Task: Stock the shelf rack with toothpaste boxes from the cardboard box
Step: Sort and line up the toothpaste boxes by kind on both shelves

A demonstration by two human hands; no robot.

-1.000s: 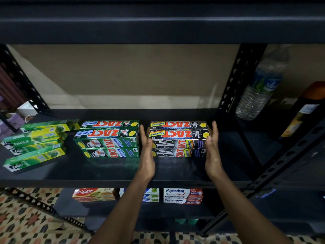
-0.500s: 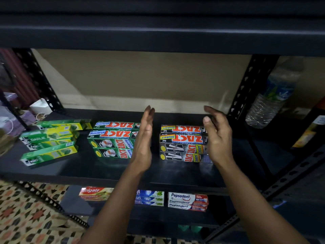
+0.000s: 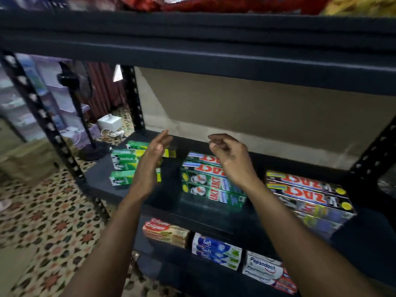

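I saw the left hand [image 3: 150,166] flat and the right hand [image 3: 232,162] loosely curled, both empty, near the green Zact boxes [image 3: 203,189].

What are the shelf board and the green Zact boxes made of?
The shelf board: probably painted metal or coated board; dark, smooth, faintly mirroring the boxes. The green Zact boxes: printed cardboard, slightly glossy; crisp folded edges, flat printed faces.
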